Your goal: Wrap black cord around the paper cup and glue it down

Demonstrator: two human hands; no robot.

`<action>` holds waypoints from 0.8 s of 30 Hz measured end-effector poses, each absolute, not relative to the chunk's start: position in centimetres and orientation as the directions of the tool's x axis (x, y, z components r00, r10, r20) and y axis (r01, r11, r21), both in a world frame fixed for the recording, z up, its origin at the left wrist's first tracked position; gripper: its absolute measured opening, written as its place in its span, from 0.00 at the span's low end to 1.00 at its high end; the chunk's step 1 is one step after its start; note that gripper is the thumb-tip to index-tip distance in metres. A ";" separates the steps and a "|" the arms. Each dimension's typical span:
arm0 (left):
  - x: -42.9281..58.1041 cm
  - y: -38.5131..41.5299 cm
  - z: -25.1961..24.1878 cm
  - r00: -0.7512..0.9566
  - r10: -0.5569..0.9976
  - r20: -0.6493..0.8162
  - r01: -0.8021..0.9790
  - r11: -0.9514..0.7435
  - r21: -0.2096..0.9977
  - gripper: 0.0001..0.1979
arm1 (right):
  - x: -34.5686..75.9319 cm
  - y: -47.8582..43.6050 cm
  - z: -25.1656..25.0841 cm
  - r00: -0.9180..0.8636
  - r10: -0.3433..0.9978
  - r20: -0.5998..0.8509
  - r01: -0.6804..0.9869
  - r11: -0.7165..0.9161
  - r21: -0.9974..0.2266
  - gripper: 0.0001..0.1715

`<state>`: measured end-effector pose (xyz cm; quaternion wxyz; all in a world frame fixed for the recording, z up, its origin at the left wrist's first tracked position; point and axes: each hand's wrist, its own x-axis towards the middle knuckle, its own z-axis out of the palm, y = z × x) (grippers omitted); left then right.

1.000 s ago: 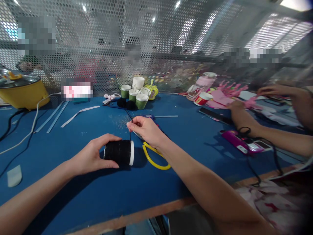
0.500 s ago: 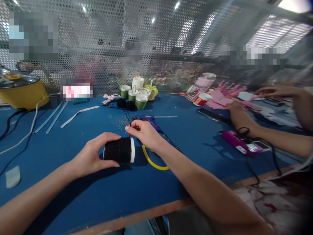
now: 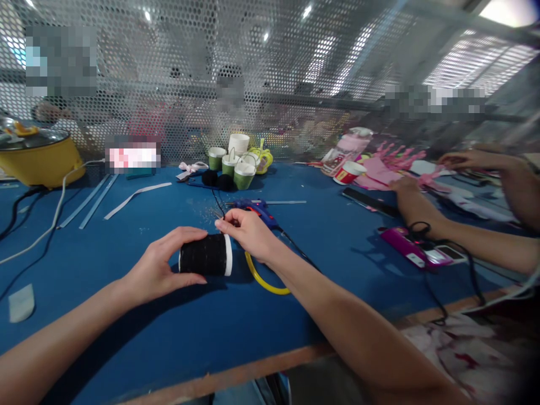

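A paper cup wrapped in black yarn [image 3: 205, 256] lies on its side, its white rim facing right. My left hand [image 3: 158, 267] holds it from the left, thumb below and fingers above. Just above the rim, my right hand [image 3: 242, 228] pinches a thin black strand [image 3: 218, 201] that runs back toward two black balls [image 3: 217, 179]. Behind my right hand lies a blue glue gun [image 3: 261, 210] with a clear stick in its back. A yellow curved tube [image 3: 265, 284] rests under my right forearm.
Green-wrapped cups [image 3: 243, 175] stand at the back by the mesh screen. A yellow pot [image 3: 42, 160] is at the left with cables. Pale strips [image 3: 137, 197] lie nearer. Another person's arms [image 3: 447, 228] reach in at right, near a purple case [image 3: 405, 246].
The black-wrapped cup has turned slightly in my left hand. My right hand has shifted very slightly, still pinching the strand.
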<state>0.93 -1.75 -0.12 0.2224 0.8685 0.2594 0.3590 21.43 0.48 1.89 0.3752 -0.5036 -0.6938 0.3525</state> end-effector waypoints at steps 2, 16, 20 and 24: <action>1.0 -1.7 -0.1 0.605 0.621 0.498 0.297 -0.757 0.582 0.27 | 21.4 0.5 1.8 -0.214 0.964 0.161 0.434 0.241 -0.868 0.16; 1.5 -1.9 -0.4 0.491 0.801 0.343 0.169 -0.474 0.864 0.27 | 21.2 0.9 1.5 -0.192 0.977 0.089 0.486 0.174 -0.856 0.14; 1.5 -1.8 -0.3 0.475 0.830 0.293 0.184 -0.419 0.889 0.28 | 21.3 1.2 1.2 -0.176 0.982 0.063 0.506 0.145 -0.850 0.14; 1.4 -1.3 -0.2 0.413 0.872 0.262 0.221 -0.376 0.900 0.29 | 21.8 1.1 1.8 -0.075 0.990 0.122 0.488 0.143 -0.861 0.15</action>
